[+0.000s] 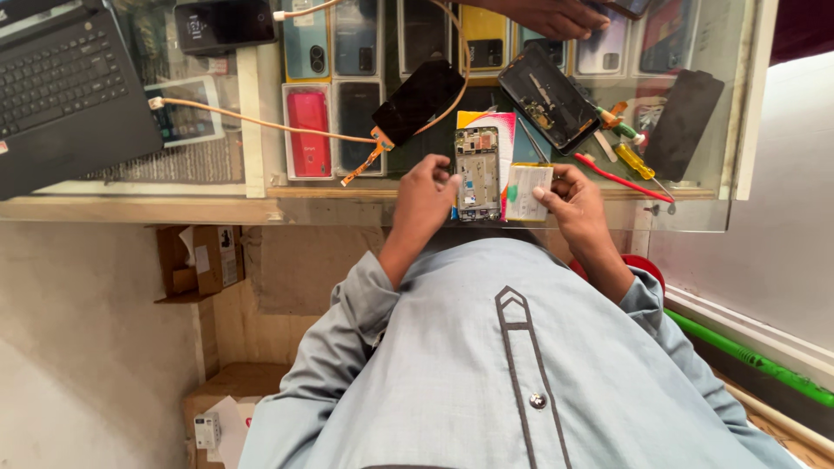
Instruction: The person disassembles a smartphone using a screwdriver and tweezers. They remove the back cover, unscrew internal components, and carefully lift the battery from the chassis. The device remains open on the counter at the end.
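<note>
My left hand [424,196] grips the left edge of an opened phone [478,174] with its back off and its circuit boards showing. It lies on a colourful card on the glass counter [261,195]. Just right of the phone, my right hand [573,204] pinches a flat whitish battery [526,191] with a green mark. Thin tweezers [532,142] lie just beyond the battery.
A black back cover [550,98], a dark screen panel [419,100], screwdrivers [641,161], a red-handled tool [621,179] and a black pad [684,123] lie beyond. An orange cable [261,123] runs left toward a laptop [69,87]. Another person's hand [547,17] is at the far edge. Cardboard boxes [200,260] sit below.
</note>
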